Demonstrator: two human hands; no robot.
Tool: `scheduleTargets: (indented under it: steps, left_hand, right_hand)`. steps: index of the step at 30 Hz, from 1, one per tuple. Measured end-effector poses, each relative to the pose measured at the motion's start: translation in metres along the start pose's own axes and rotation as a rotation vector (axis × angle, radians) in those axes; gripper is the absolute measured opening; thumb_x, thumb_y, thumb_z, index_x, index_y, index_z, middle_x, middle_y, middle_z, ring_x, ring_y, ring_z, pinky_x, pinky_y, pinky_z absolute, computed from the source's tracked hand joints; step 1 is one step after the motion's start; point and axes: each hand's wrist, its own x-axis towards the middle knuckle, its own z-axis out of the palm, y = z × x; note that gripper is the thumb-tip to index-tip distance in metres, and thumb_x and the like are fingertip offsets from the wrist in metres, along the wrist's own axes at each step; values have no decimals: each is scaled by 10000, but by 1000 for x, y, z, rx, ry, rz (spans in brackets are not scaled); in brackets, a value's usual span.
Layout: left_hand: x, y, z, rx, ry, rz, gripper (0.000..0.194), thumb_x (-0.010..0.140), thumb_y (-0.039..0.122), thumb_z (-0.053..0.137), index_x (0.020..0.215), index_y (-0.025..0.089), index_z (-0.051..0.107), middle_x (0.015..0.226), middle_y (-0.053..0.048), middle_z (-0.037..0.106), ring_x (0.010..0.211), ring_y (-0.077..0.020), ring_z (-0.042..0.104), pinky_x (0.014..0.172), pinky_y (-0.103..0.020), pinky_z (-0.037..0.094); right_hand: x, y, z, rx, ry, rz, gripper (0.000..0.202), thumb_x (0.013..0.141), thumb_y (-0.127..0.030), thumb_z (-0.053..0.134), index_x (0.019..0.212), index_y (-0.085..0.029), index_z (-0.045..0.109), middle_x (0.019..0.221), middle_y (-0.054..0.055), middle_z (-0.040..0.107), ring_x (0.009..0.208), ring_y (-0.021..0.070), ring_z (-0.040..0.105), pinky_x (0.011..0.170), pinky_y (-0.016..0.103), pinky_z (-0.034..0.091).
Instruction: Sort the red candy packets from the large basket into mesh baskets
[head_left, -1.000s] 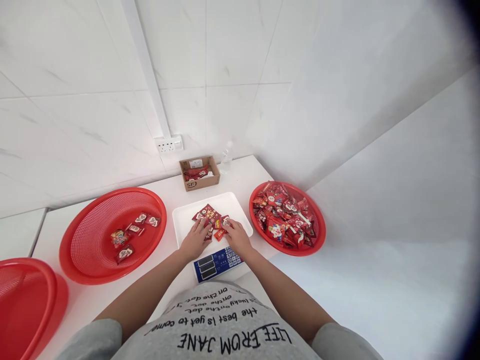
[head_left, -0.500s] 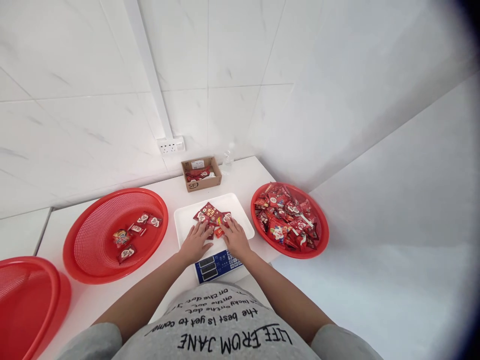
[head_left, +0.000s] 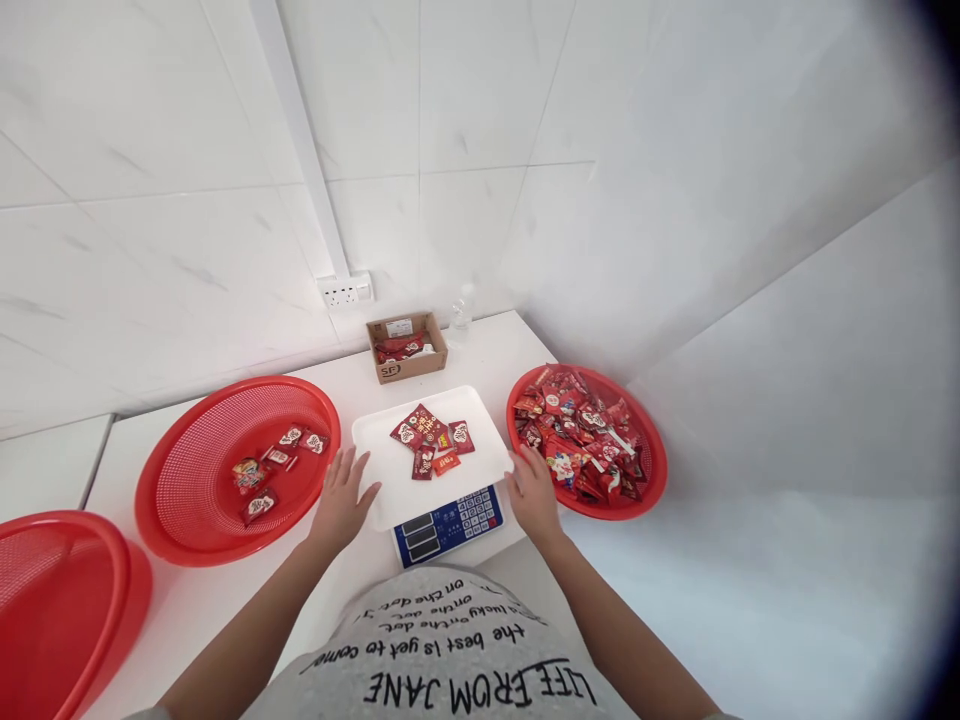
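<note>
Several red snack packets (head_left: 427, 430) lie in a loose cluster on the white tray (head_left: 382, 497) of a blue-panelled weighing scale (head_left: 446, 527). My left hand (head_left: 343, 505) is beside the tray's left edge with fingers apart and nothing in it. At the tray's right edge, my right hand (head_left: 534, 497) is spread open, its fingertips close to the rim of the basket on that side. Whether either hand touches the tray is hard to tell.
A red basket (head_left: 649, 430) heaped with packets stands at the right. Another red basket (head_left: 180, 450) at the left holds several packets, with a third basket (head_left: 112, 600) at the lower left. Behind the scale are a cardboard box (head_left: 409, 368) with packets and a clear bottle (head_left: 463, 310).
Both hands have come off the packets and moved apart to opposite sides of the tray. The packets stay on the tray, now uncovered.
</note>
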Motion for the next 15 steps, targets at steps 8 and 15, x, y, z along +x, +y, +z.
scheduleTargets:
  steps: [8,15]
  left_hand:
    - [-31,-27,-8,43,33,-99,571,853,451,396,1332,142,360,1412,-168,351,1318,-308,278,1053,-504,254]
    - [-66,-50,-41,-76,74,-408,643,879,453,326,1412,131,168,1422,-181,323,1302,-289,320,993,-455,373]
  right_hand:
    - [-7,39,-8,-67,-117,254,453,878,-361,329,1212,-103,493,1192,157,557,1112,256,501,924,390,406]
    - [-13,36,-7,-241,-130,162,426,895,-355,337,1209,-119,501,1109,151,605,990,257,567,816,367,443]
